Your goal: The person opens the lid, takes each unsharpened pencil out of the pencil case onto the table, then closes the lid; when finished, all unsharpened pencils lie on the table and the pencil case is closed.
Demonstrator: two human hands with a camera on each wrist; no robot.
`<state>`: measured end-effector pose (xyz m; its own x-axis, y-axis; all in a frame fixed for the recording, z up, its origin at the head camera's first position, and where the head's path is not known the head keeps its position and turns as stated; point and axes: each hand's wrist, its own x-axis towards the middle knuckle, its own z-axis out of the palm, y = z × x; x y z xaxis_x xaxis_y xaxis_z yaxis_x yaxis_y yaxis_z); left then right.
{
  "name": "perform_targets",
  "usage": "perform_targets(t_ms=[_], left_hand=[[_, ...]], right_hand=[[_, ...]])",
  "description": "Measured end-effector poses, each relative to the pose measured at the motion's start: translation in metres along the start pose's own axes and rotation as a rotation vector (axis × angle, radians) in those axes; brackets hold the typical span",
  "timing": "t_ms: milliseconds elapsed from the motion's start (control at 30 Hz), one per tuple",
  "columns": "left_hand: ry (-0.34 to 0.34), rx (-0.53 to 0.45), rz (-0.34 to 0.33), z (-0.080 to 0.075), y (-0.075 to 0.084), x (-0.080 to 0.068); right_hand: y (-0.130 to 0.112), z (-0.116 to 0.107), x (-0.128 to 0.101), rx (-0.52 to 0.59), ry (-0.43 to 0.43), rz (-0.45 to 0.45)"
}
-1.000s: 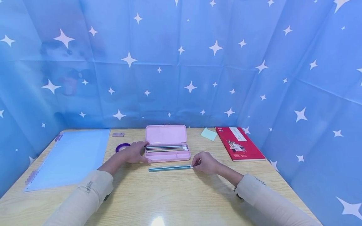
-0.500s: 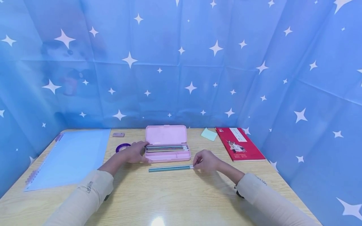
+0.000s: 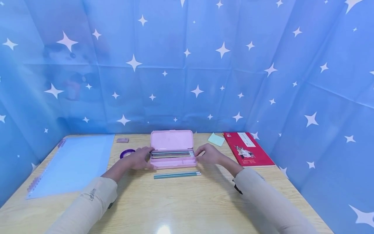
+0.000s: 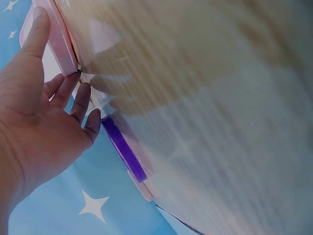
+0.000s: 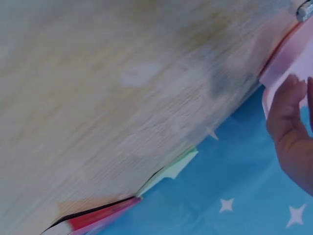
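A pink pencil case stands with its lid up, holding several pencils in its rear compartment. My left hand holds the case's left end, thumb at the front corner and forefinger near the hinge. In the left wrist view the thumb lies along the pink wall. At the right end of the case is my right hand, its bent thumb and forefinger slightly apart right at the edge. Two blue-green pencils lie side by side on the table in front of the case, eraser ends to the right.
Left of the case are a purple tape roll, partly behind my left hand, and a small eraser. A large white sheet covers the left side. Pale green sticky notes and a red book lie at the right.
My right hand has left the eraser ends of the two pencils on the table and moved up to the case's right end. The left hand has stayed in place.
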<state>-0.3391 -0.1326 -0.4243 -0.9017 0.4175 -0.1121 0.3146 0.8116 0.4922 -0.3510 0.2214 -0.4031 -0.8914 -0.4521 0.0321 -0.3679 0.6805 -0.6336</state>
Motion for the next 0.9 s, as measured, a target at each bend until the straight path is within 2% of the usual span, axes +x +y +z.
perform_targets(t_ms=[167, 333, 600, 900], left_hand=[[0.006, -0.005, -0.012, 0.003, -0.001, 0.000], [0.022, -0.002, -0.005, 0.004, -0.003, 0.001], [0.017, -0.004, -0.014, 0.001, -0.005, 0.002], [0.012, -0.028, -0.041, 0.002, 0.000, -0.001]], right_hand=[[-0.001, 0.006, 0.017, -0.040, 0.012, 0.031], [-0.003, 0.010, 0.027, -0.060, -0.020, 0.086], [-0.006, 0.011, 0.035, -0.091, -0.065, 0.054], [-0.004, 0.010, 0.037, -0.070, -0.128, 0.049]])
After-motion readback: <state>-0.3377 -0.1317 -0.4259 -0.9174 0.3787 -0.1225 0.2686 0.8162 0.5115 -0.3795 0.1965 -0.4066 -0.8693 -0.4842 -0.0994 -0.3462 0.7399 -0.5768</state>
